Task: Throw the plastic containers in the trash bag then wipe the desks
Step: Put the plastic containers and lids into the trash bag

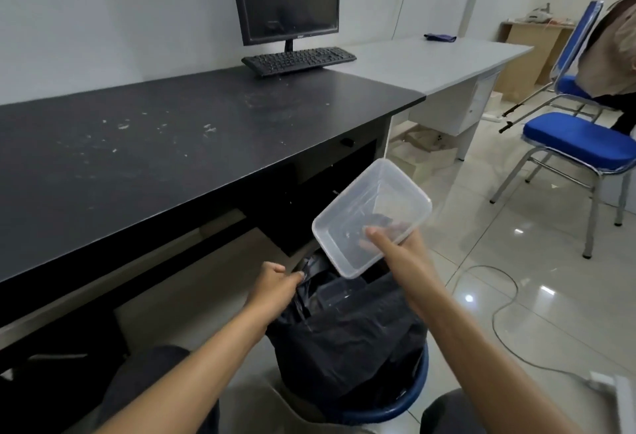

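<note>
head view, right hand (401, 251) pinching container (371, 217) rim

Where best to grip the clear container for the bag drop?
Pinch the near long wall, coming from the right: thumb inside, fingers beneath, as the right hand does. The clear container is open, shallow and tilted, its low corner over the trash bag, so release should drop it in.

Mouth of trash bag (347, 337) faces up, left grip (275, 282) holding its rim aside. One clear container (339, 291) lies in the mouth, narrowing it. Black bench (172, 144) edge close on left; right side open floor (550, 254), cable (516, 291) and chairs (578, 144) farther off.
</note>
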